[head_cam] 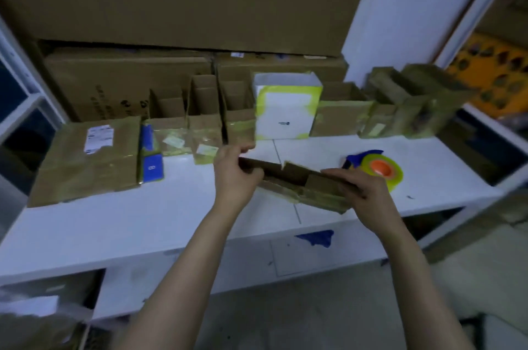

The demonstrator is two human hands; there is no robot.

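Observation:
A small brown cardboard box (291, 178) with open top flaps and yellowish tape on its lower edge is held just above the white table (143, 221). My left hand (235, 175) grips its left end, thumb over the flap. My right hand (363, 192) grips its right end, fingers curled over the rim. A tape dispenser (377, 168) with a yellow roll, orange core and blue handle lies on the table just behind my right hand.
A row of small open cardboard boxes (200, 121) and a white box with yellow edging (285, 112) line the table's back. A flat taped parcel (85, 158) lies at the left, more boxes (414, 101) at the right. Large cartons (185, 0) are stacked behind.

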